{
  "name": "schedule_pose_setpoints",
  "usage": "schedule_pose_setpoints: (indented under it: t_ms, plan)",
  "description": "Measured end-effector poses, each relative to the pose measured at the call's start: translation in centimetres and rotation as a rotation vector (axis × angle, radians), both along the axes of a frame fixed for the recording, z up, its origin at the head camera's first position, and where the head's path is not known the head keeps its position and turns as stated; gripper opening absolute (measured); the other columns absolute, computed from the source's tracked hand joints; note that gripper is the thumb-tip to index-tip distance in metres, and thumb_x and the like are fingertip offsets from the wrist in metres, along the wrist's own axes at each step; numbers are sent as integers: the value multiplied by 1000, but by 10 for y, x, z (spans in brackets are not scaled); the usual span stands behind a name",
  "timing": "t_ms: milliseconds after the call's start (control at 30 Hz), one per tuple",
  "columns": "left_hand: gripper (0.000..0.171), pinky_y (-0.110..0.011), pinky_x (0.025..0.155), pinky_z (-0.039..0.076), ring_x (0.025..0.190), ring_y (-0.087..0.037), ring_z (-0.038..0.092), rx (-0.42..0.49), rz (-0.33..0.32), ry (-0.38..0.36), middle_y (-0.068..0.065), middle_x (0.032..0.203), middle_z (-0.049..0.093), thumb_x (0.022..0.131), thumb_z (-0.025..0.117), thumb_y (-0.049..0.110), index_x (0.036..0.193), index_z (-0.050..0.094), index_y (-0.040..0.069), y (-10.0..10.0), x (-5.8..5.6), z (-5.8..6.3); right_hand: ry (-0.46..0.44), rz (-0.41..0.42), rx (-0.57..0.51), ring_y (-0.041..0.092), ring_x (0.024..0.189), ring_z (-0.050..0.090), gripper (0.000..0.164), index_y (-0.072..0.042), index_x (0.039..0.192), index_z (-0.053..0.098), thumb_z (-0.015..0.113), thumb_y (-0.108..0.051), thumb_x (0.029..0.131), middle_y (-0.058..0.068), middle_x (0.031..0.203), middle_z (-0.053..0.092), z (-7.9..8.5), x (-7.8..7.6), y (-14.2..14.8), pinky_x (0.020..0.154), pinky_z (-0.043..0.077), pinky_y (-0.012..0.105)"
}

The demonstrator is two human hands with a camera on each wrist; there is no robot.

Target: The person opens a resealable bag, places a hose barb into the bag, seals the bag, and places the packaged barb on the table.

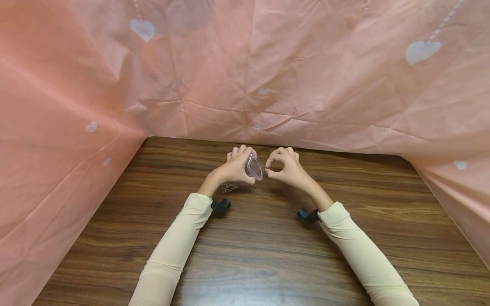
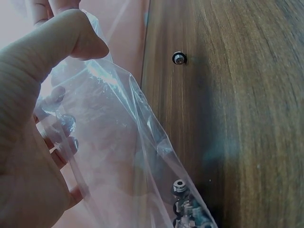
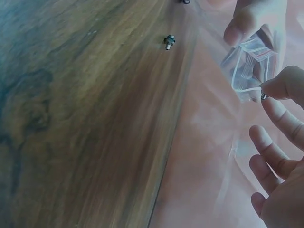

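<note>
My left hand (image 1: 235, 168) holds a clear zip bag (image 1: 254, 169) between thumb and fingers, its mouth spread open towards the right. Small metal screws (image 2: 187, 209) are gathered in the bag's lower corner, which hangs close to the tabletop. Just right of the mouth, my right hand (image 1: 288, 169) pinches one small screw (image 3: 264, 96) between thumb and index finger; the other fingers are loosely bent. In the right wrist view that screw is at the rim of the bag. A loose screw (image 3: 169, 42) with a dark washer lies on the table below the hands.
The brown wooden table (image 1: 245, 250) extends towards me. Pink sheeting with white hearts (image 1: 214, 85) hangs along the table's back and both sides. A dark wrist device (image 1: 221, 205) sits on the left wrist, another (image 1: 307, 216) on the right.
</note>
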State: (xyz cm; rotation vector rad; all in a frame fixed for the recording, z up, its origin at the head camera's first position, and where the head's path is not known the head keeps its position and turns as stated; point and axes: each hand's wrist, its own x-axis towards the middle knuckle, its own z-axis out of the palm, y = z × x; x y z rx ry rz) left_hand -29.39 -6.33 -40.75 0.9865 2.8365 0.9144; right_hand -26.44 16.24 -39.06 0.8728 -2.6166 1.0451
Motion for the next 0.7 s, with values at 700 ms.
schedule_pose_setpoints:
  t_ms: [700]
  plan:
    - [72, -44, 95, 28, 105, -27, 35, -6, -3, 4, -7, 118, 45, 62, 86, 24, 122, 47, 16, 1, 0, -1, 25, -4, -31, 30, 106, 42, 14, -13, 89, 71, 82, -11, 81, 8, 108, 63, 12, -3, -9, 98, 20, 52]
